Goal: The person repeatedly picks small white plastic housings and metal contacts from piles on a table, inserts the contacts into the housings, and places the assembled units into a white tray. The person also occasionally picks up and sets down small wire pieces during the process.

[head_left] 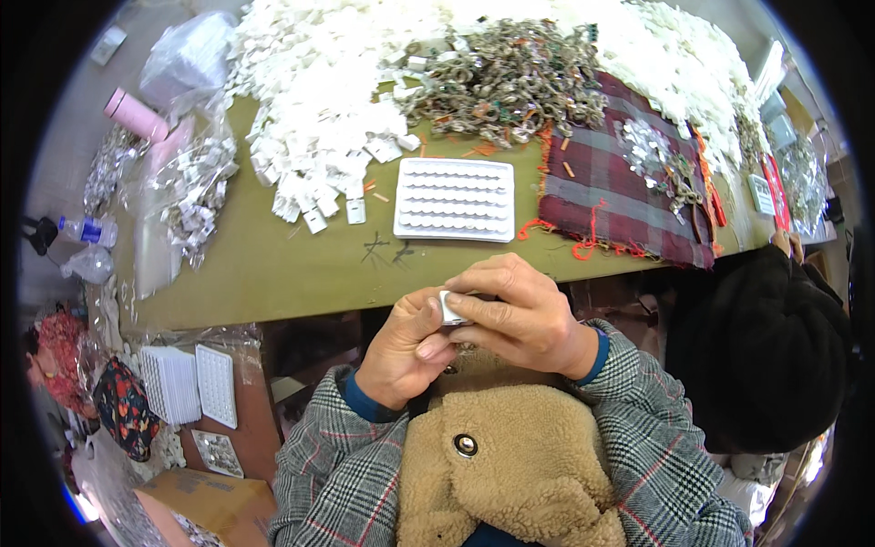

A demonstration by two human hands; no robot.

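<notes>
Over my lap, just off the table's near edge, both hands meet around a small white plastic piece (450, 310). My left hand (401, 348) pinches it between thumb and fingers. From the other side, the fingers of my right hand (518, 308) close on the same piece and partly cover it. Beyond my hands, a white plastic tray (399, 202) with scalloped rows lies on the green table (301, 283). A large heap of white plastic housings (314, 118) spreads over the table's far left. Beside that sits a tangled pile of brownish small parts (519, 82).
At right, a plaid cloth (592, 187) bears clear bits and small parts. A person in dark clothing (766, 346) sits beside me. Left are a pink bottle (137, 116) and a plastic bag of parts (196, 191). Stacked white trays (170, 383) and a cardboard box (210, 506) stand lower left.
</notes>
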